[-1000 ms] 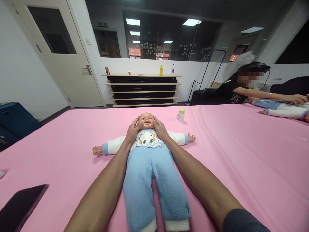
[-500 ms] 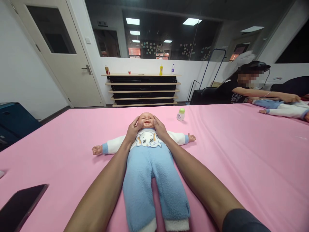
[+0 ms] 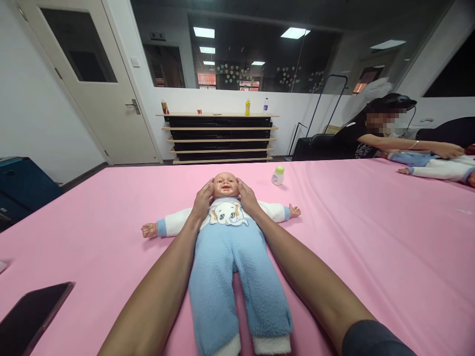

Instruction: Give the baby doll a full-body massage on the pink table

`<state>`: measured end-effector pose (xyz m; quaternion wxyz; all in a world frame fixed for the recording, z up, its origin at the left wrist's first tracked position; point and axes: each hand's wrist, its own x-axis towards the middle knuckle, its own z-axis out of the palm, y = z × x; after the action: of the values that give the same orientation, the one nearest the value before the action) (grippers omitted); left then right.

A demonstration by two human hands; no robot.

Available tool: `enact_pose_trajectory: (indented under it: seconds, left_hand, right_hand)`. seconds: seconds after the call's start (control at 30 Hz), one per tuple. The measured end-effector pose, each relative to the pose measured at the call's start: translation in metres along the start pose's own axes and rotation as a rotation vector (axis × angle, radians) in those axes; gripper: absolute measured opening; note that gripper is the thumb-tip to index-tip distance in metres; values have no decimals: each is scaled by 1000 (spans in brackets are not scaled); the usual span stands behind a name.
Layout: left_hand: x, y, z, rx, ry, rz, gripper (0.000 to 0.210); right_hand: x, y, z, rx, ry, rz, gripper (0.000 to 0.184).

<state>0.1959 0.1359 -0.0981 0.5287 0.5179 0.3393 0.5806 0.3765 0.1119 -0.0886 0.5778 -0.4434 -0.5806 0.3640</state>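
A baby doll (image 3: 232,247) lies on its back on the pink-covered table (image 3: 92,207), feet toward me and arms spread wide. It wears light blue fleece trousers and a white top with an elephant face. My left hand (image 3: 204,199) rests against the left side of the doll's head (image 3: 225,185), fingers stretched out along it. On the opposite side, my right hand (image 3: 247,197) lies flat against the head in the same way. Both thumbs are off the face and hard to make out. Beyond the head, to the right, stands a small white bottle (image 3: 277,177) with a green cap.
A dark phone (image 3: 33,316) lies at the table's near left. At the far right, a co-worker (image 3: 365,133) in black reaches over another doll (image 3: 441,167). Stacked shelf boards (image 3: 220,128) with bottles on top stand by the back wall. A blue case (image 3: 27,190) is at left.
My thumbs have moved off the doll's cheeks, outward to the sides of its head. The doll and the bottle stay in place.
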Motion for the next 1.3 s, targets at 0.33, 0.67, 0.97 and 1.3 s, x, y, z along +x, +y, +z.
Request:
enact_pose_trajectory:
  seconds: [0.33, 0.67, 0.97, 1.3]
  left_hand:
    - [-4, 2, 1, 114, -52, 58, 88]
    - [-5, 0, 1, 103, -50, 55, 101]
    - [-4, 3, 1, 127, -73, 66, 90]
    - [-3, 2, 0, 115, -31, 62, 84]
  right_hand:
    - [-1, 3, -1, -79, -51, -65, 87]
    - [-3, 0, -2, -82, -42, -40, 96]
    - [-1, 0, -2, -93, -51, -63, 89]
    - [3, 8, -1, -88, -6, -33, 74]
